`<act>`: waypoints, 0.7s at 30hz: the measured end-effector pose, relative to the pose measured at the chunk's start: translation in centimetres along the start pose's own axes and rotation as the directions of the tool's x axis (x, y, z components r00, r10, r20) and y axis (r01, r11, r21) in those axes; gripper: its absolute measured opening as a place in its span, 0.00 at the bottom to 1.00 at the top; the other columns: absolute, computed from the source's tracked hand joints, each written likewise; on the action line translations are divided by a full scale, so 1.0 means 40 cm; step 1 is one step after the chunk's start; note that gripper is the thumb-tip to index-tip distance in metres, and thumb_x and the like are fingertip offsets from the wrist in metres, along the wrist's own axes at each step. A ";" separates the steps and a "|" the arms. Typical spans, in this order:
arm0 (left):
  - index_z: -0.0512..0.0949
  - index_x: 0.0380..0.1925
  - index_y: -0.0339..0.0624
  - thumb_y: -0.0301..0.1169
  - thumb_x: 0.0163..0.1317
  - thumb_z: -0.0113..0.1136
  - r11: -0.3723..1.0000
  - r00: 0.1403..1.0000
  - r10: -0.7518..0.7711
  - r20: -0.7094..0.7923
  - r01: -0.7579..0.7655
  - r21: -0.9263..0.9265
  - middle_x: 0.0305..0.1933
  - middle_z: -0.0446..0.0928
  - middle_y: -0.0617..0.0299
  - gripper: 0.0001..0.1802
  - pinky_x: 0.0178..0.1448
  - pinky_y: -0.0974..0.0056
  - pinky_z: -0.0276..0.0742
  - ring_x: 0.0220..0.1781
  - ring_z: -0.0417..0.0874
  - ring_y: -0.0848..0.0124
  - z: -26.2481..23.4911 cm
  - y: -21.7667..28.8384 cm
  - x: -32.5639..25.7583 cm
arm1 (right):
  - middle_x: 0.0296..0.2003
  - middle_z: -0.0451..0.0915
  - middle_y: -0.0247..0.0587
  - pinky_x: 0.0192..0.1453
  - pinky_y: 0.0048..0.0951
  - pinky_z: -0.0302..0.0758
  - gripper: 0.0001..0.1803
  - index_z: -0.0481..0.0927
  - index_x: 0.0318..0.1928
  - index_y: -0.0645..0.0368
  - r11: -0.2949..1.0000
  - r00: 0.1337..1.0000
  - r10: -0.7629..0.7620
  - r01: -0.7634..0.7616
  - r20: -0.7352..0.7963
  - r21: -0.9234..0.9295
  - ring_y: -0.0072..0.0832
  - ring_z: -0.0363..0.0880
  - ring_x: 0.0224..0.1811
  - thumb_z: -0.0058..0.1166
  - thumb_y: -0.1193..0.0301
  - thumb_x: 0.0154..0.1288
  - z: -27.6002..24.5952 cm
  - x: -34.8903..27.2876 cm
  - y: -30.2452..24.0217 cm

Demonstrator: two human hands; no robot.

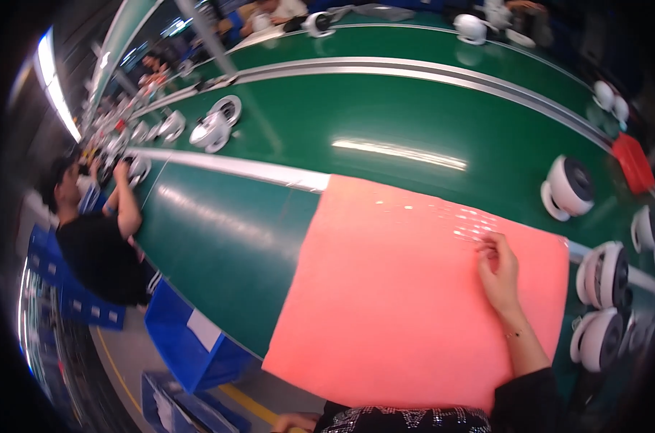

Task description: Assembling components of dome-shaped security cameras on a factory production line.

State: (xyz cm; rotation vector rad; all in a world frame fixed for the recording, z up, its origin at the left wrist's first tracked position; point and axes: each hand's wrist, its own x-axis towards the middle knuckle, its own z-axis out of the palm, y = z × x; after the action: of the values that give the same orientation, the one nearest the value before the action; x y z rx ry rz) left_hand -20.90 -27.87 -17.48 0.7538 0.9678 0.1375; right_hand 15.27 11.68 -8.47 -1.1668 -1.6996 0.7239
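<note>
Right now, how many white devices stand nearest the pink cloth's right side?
3: far device beyond the pink cloth at its upper right, middle device beside its edge, near device below. More farther right; some may be hidden.

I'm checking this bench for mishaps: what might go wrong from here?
The right hand is right by the small shiny pieces; a careless brush might scatter them. They lie near the far edge of the pink mat, so some could slip off it. White devices crowd the mat's right side, where the right forearm might bump one.
</note>
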 end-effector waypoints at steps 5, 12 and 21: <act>0.78 0.30 0.33 0.34 0.59 0.56 0.844 0.912 0.116 0.393 -0.299 0.445 0.27 0.77 0.51 0.13 0.34 0.63 0.72 0.28 0.79 0.63 0.031 0.650 -0.105 | 0.33 0.76 0.44 0.41 0.34 0.73 0.16 0.71 0.43 0.62 0.996 0.998 -0.069 0.069 -0.010 -0.057 0.37 0.77 0.35 0.50 0.78 0.51 -0.007 0.008 0.027; 0.79 0.31 0.33 0.31 0.56 0.53 0.296 0.850 0.509 -0.138 -0.022 0.955 0.35 0.81 0.50 0.11 0.45 0.64 0.75 0.38 0.82 0.60 0.004 0.961 0.034 | 0.32 0.76 0.41 0.41 0.34 0.73 0.16 0.71 0.43 0.60 0.985 0.988 -0.149 0.145 -0.033 -0.097 0.35 0.76 0.36 0.50 0.76 0.51 -0.010 0.001 0.019; 0.78 0.28 0.36 0.30 0.57 0.56 0.455 0.540 0.791 -0.287 -0.207 0.866 0.17 0.75 0.59 0.08 0.24 0.70 0.68 0.17 0.74 0.75 -0.120 1.071 0.478 | 0.31 0.75 0.40 0.40 0.35 0.73 0.14 0.72 0.42 0.60 0.993 0.995 -0.100 0.099 -0.019 -0.071 0.35 0.76 0.36 0.49 0.75 0.52 -0.023 -0.011 0.017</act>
State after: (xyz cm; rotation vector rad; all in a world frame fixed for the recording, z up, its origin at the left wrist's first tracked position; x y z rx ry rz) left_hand -4.33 14.53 -5.20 1.9394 1.4683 0.6657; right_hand 16.45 11.50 -8.83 -1.1253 -1.7631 0.5917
